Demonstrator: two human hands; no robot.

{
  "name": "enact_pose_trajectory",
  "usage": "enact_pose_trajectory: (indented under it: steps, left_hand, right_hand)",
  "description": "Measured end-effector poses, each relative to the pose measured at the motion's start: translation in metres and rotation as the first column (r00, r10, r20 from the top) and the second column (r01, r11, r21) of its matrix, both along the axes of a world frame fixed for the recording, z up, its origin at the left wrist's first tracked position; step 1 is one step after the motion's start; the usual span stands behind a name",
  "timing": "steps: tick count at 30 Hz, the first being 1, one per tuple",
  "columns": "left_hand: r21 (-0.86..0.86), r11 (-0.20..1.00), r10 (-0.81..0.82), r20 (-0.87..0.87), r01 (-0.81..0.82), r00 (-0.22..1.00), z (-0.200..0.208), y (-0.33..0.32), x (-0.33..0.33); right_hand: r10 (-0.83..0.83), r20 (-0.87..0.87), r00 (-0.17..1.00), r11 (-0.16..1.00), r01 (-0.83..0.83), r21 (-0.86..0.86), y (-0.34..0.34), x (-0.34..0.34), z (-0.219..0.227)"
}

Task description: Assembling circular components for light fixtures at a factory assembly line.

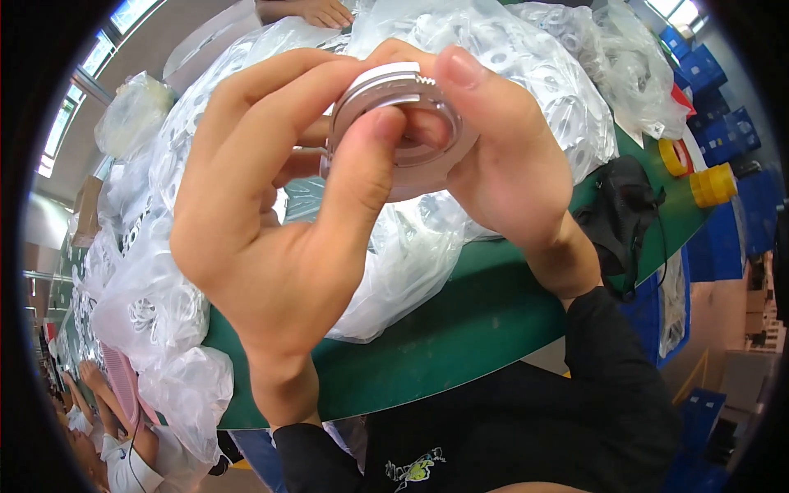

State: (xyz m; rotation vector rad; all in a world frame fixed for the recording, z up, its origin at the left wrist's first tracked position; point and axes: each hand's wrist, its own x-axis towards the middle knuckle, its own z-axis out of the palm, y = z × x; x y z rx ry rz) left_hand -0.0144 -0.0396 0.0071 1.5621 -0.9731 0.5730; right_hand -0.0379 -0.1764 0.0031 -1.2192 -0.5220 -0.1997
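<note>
Between my two hands, raised over the green table [444, 304], is a round ring-shaped plastic part [431, 178], pale and partly see-through, with a white rim and small teeth at its upper edge. My left hand [263, 222] grips it from the left, its thumb pressed on the ring's inner face and its fingers behind. From the right, my right hand [518, 164] closes on the same part, thumb along the toothed edge. Its other fingers are mostly hidden behind the ring. A clear plastic bag [403, 271] lies on the table below my hands.
Large clear bags of white rings [526, 66] pile up at the back. More bags [156, 312] lie at left. A black pouch [620, 214] and yellow tape rolls [713, 186] sit at right. Another person's hand [325, 11] shows at the far edge; other people work at lower left.
</note>
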Motion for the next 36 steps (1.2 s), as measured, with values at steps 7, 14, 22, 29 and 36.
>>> enact_pose_trajectory:
  steps: [7, 14, 22, 29, 36]
  left_hand:
    - [-0.125, 0.971, -0.237, -0.348, 0.206, 0.907, 0.005, 0.005, -0.005]
    - [0.01, 1.0, 0.018, -0.301, -0.016, 0.953, -0.002, -0.003, 0.001]
    - [-0.199, 0.964, 0.103, -0.321, -0.173, 0.941, -0.011, -0.006, 0.022]
    - [0.059, 0.994, -0.065, -0.396, 0.096, 0.916, 0.0, 0.003, 0.013]
    - [0.004, 1.0, 0.017, -0.467, -0.017, 0.884, -0.008, 0.005, 0.025]
  right_hand:
    - [0.01, -0.145, 0.989, 0.993, 0.008, 0.119, -0.001, 0.003, -0.002]
    - [-0.13, -0.025, 0.991, 0.992, 0.13, 0.005, 0.003, 0.011, -0.01]
    - [-0.198, 0.115, 0.974, 0.907, 0.226, -0.355, -0.013, 0.022, -0.008]
    - [-0.04, 0.124, 0.991, 0.901, 0.09, -0.425, -0.028, 0.012, 0.0]
    - [-0.23, 0.2, 0.952, 0.861, 0.295, -0.413, -0.014, 0.022, -0.012]
